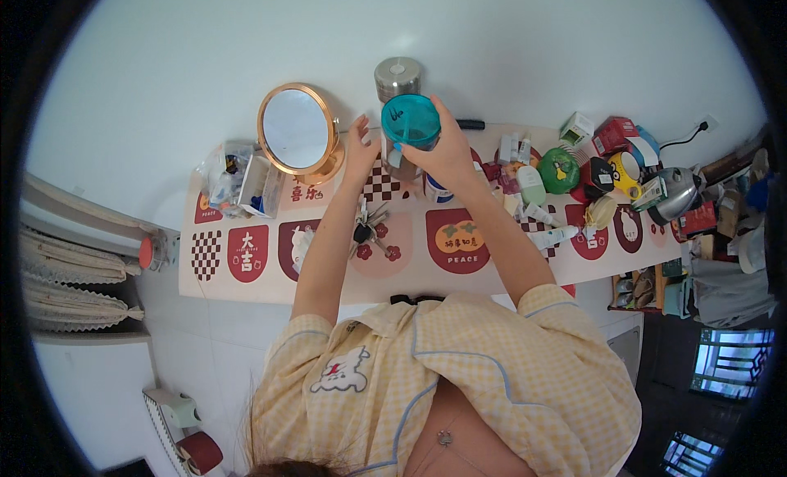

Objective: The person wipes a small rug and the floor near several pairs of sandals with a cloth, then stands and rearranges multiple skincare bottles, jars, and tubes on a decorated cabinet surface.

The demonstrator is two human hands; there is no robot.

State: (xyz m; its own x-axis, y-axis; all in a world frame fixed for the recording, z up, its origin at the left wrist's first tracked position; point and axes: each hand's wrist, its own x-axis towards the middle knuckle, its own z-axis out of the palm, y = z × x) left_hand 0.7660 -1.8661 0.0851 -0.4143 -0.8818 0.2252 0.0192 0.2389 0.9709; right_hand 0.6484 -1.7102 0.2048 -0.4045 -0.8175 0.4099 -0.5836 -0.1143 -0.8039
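My right hand grips a container with a translucent teal lid that bears a dark mark. Below the lid its body looks clear, though my fingers hide part of it. To the left of it, my left hand holds nothing, its fingers apart and slightly curled. A steel canister stands by the wall just behind the teal lid. Close to my left forearm lies a bunch of keys on the patterned table cover. A white and blue jar is partly covered by my right wrist.
A gold-framed round mirror stands at left, beside a white open box and a clear plastic bag. Tubes and bottles crowd the right side, with a green round container, a yellow mug and a steel kettle.
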